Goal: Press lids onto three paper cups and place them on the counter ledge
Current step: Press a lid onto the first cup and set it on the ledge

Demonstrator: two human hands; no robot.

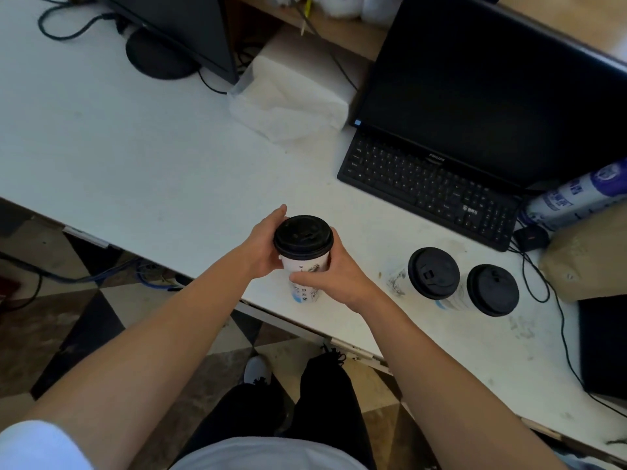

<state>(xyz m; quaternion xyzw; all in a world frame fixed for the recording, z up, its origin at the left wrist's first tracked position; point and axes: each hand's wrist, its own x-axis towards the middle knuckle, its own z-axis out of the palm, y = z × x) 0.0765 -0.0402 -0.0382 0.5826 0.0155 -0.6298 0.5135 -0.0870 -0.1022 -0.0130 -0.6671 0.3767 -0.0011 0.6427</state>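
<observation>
A white paper cup [305,266] with a black lid [303,237] on top is held upright over the near edge of the white table [135,157]. My left hand [264,247] wraps its left side and my right hand [334,276] grips its right side and front. Two more paper cups stand on the table to the right, each with a black lid: one [433,273] near the middle right, the other [492,290] just beyond it.
A black keyboard [427,184] and monitor [492,89] sit at the back right. White tissue paper [288,96] lies behind the held cup. A second monitor [179,32], cables, a wrapped roll [576,195] and a brown bag [590,256] crowd the edges.
</observation>
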